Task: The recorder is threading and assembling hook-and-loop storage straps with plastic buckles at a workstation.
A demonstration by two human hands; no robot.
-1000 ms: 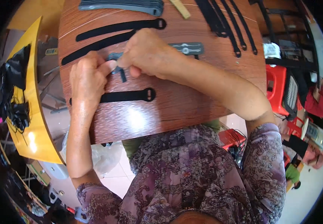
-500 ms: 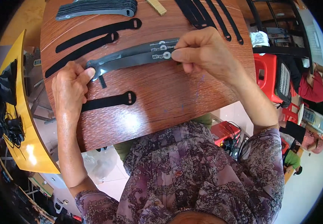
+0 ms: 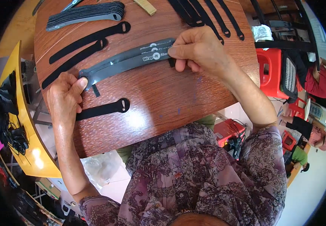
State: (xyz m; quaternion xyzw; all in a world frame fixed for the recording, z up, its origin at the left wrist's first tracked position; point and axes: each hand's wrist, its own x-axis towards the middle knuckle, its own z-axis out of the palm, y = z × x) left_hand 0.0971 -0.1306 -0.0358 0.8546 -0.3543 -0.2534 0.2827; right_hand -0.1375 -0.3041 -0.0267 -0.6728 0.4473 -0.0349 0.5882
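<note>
My left hand (image 3: 65, 92) pinches the left end of a few dark grey straps (image 3: 119, 64) with pale print, its thumb on top. At their other end my right hand (image 3: 198, 49) grips the straps between thumb and fingers. They lie overlapped and slightly fanned, stretched between both hands just over the table. A short black tab hangs below the left end. Beside my left hand, a black strap (image 3: 104, 109) with a slotted end lies on the wood. Two more black straps, an upper one (image 3: 89, 40) and a lower one (image 3: 72, 62), lie beyond it.
A stack of grey straps (image 3: 85, 16) sits at the table's far left, near a small wooden strip (image 3: 145, 6). Several black straps (image 3: 193, 13) lie at the far right. The brown table (image 3: 155, 101) ends before my body. A red stool (image 3: 269, 73) stands to the right.
Both hands keep their grip on the grey straps. The whole view has shifted and turned slightly, so table and straps appear a little further left. The straps' printed ends overlap somewhat differently.
</note>
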